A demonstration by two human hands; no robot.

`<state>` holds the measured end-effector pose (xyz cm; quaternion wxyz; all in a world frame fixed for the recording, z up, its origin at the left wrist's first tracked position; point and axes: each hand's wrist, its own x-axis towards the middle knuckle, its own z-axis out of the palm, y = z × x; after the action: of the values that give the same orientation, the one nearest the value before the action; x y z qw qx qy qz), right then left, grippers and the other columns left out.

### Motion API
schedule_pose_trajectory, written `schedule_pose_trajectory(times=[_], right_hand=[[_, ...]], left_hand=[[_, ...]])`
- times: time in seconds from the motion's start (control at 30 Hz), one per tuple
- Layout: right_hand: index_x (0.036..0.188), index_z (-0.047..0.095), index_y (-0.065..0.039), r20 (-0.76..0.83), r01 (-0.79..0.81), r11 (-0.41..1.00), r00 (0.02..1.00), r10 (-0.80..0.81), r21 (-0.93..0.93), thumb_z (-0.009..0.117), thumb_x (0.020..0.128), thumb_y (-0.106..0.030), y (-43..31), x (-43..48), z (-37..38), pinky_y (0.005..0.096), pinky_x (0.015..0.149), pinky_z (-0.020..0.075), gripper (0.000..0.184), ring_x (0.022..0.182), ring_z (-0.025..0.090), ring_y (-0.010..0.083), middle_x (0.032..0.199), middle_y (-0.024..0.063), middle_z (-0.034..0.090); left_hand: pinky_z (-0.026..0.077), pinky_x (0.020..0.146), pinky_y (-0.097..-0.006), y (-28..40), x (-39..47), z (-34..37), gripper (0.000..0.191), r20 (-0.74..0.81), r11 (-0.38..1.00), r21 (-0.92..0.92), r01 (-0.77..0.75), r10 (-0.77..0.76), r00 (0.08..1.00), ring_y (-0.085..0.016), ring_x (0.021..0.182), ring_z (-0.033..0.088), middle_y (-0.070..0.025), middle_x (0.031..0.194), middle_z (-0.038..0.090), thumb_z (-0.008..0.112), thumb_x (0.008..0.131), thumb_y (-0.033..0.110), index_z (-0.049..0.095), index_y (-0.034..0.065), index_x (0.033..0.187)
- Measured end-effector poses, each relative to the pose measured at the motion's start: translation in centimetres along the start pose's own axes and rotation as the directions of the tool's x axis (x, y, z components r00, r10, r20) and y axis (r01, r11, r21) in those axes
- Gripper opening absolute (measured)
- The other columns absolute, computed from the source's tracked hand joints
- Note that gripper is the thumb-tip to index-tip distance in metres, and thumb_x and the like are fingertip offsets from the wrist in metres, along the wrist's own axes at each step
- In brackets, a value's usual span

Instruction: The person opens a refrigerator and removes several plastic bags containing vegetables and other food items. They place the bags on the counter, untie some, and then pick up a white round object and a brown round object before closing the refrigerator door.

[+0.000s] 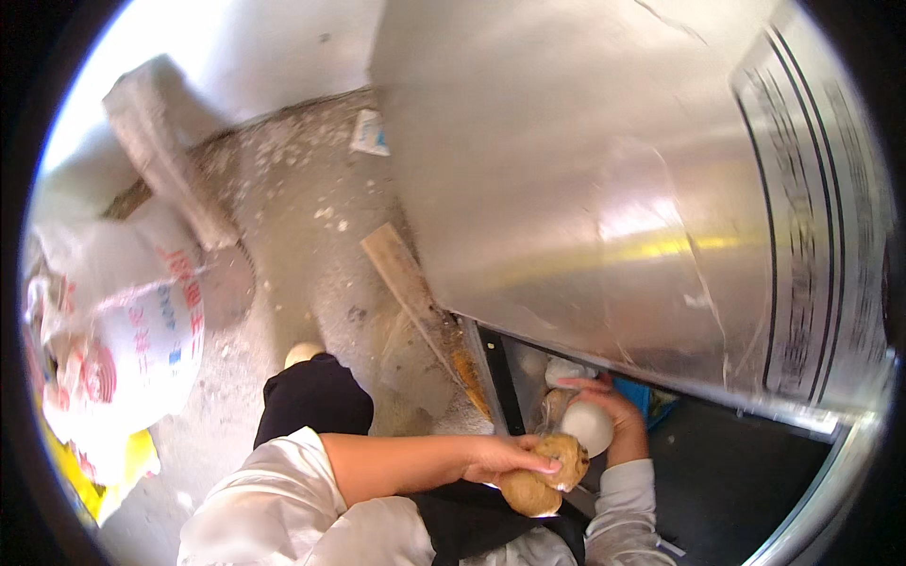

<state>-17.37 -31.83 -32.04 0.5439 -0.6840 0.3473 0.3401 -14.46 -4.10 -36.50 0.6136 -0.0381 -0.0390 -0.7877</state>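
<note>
Two round, golden-brown baked items, perhaps buns (561, 460), are held together in my left hand (511, 458), low in the centre of the picture. My right hand (617, 407) reaches into an opening under a large metal panel, with its fingers around or against a smooth white round thing (587, 427); whether it grips that thing is unclear. Just beyond, inside the opening, lie more round whitish and brown items (565, 373), partly in clear plastic. Both forearms have pale sleeves.
The big shiny metal panel (566, 198) fills the upper right. A wooden board (407, 283) lies on the dirty floor beside it. Printed woven sacks (148, 339) stand at left, near a long pale post (166, 156). A blue item (633, 397) is inside the opening.
</note>
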Motion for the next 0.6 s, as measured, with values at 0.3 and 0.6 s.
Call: schedule_pose_trajectory(times=[0.3, 0.6], right_hand=[[0.134, 0.054, -0.015, 0.447, -0.407, 0.899, 0.842, 0.301, 0.161, 0.056, 0.094, -0.028, -3.6, -0.6, 9.9, 0.0233, 0.069, 0.0479, 0.042, 0.078, 0.058, 0.0098, 0.087, 0.0006, 0.062], [0.130, 0.050, 0.004, 0.312, -0.351, 0.915, 0.908, 0.280, 0.199, 0.051, 0.092, -0.026, -9.2, -0.8, 15.5, 0.0208, 0.064, 0.0460, 0.049, 0.072, 0.058, 0.0102, 0.083, 0.0057, 0.060]], left_hand=[[0.044, 0.099, -0.0362, -1.8, -3.8, 2.6, 0.073, -0.067, 0.993, -0.105, -0.053, 0.046, 0.997, -0.018, 0.120, 0.051, -0.0053, 0.130, 0.053, 0.074, 0.083, 0.034, 0.034, 0.0113, 0.140], [0.040, 0.103, -0.0365, -2.1, -6.8, 4.0, 0.073, -0.020, 0.932, -0.256, -0.258, 0.262, 0.965, -0.019, 0.123, 0.048, -0.0065, 0.133, 0.049, 0.072, 0.085, 0.030, 0.031, 0.0088, 0.143]])
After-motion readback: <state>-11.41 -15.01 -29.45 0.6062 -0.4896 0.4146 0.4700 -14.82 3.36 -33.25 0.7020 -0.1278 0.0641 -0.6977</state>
